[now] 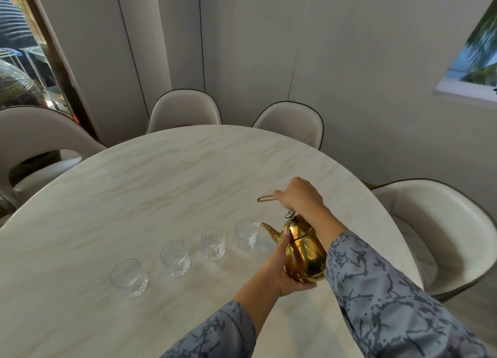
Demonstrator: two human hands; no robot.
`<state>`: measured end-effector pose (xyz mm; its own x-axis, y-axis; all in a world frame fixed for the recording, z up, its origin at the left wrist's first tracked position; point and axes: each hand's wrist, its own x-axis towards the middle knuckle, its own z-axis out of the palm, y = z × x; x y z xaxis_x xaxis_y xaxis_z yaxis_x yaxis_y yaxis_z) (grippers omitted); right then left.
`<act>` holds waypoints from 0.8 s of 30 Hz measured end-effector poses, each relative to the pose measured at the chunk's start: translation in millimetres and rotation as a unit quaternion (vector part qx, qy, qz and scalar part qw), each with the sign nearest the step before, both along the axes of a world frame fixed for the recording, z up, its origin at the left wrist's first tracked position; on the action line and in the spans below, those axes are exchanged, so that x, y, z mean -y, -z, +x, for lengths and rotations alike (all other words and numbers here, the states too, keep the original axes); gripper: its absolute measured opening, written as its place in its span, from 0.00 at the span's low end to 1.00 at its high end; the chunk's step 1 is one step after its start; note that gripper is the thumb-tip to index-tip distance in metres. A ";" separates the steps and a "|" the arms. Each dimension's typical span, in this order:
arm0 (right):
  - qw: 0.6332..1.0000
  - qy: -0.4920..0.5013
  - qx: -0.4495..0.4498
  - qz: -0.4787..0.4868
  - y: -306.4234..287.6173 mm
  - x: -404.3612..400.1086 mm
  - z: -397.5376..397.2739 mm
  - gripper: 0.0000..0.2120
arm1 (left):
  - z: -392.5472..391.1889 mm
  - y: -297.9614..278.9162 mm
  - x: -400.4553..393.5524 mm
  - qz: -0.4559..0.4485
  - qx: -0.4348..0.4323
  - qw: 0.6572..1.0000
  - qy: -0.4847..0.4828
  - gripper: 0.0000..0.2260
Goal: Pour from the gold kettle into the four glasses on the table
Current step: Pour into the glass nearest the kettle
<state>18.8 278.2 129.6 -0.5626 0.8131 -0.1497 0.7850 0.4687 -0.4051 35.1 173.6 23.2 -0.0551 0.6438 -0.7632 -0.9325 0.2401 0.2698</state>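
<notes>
Pouring into the rightmost glass [246,235] goes best if the right hand [298,195], closed on the handle, tips the gold kettle [302,250] slowly while the left hand [282,270] (cupped under its base) steadies it above the bench [161,183].

Right hand [298,195] raised, fisted; left hand [282,266] cupped.

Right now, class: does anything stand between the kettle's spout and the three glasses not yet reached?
Nothing visible does. The gold kettle, held in the right hand and left hand, has its spout at the nearest glass; the other three glasses stand in an open row on the table.
</notes>
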 end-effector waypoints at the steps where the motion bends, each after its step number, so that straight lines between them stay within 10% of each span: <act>1: 1.000 0.000 0.001 0.002 -0.5 0.5 0.4 0.16 | 0.5 0.3 -0.5 -0.001 0.000 1.000 -0.001 0.48; 24: 1.000 -0.002 0.014 0.010 4.0 1.0 -10.6 0.17 | -9.3 14.7 -1.9 0.013 0.000 1.000 0.012 0.52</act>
<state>8.2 277.2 125.6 -0.5621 0.8135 -0.1492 0.7937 0.4799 -0.3738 25.8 175.5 8.6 -0.0405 0.6638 -0.7468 -0.9265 0.2549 0.2768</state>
